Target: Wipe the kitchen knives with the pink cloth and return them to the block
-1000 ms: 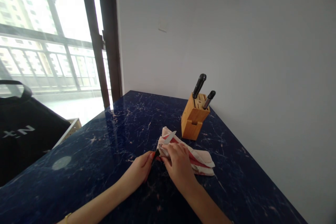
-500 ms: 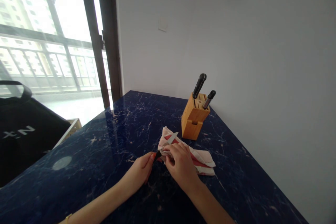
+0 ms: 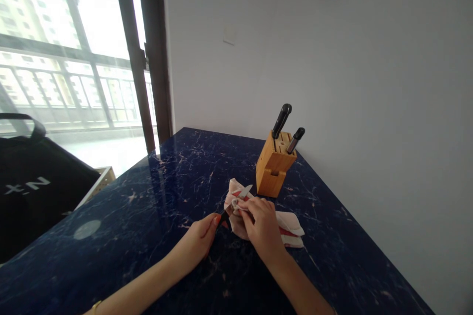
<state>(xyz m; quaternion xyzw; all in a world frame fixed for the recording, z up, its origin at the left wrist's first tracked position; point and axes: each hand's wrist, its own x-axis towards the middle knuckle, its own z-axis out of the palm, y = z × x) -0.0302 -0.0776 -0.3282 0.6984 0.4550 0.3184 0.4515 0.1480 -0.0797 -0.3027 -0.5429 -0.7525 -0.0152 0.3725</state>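
Observation:
My left hand (image 3: 204, 234) is closed around the black handle of a small knife (image 3: 245, 191), whose blade points away and to the right. A pink, white and red cloth (image 3: 290, 220) lies on the table under the blade. With closed fingers, my right hand (image 3: 261, 224) pinches a fold of this cloth against the blade near its middle. The blade tip shows beyond the fold, and part of the steel shows near the handle. Fingers hide some of the cloth.
A wooden knife block (image 3: 273, 170) stands behind the cloth, holding two black-handled tools. The dark blue marbled table (image 3: 177, 172) meets a grey wall at its right edge. At the left are a black bag (image 3: 40, 182) and a pale perforated basket (image 3: 99, 184).
My right hand has shifted slightly right and away from the handle, with the cloth fold moving along the blade towards the tip. My left hand has stayed nearly still.

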